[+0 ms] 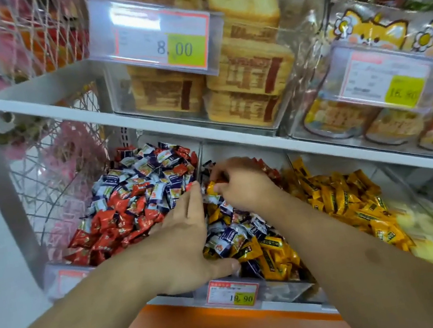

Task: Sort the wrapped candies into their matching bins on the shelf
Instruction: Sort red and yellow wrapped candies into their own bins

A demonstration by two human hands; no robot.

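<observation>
shelf tags [165,43] read 8.00 and 1?.90; right hand [241,182] grip pinches a yellow candy [210,187], left hand [182,243] flat, fingers apart.

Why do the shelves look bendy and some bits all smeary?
Head view: the wide lens bends the white shelf edge; motion blur smears the right side, so the pale yellow packets look soft; glare whitens the clear tag holder.

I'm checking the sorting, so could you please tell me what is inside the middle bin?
The middle bin holds mixed yellow candies and blue-and-white candies. Both hands cover part of the pile.
</observation>
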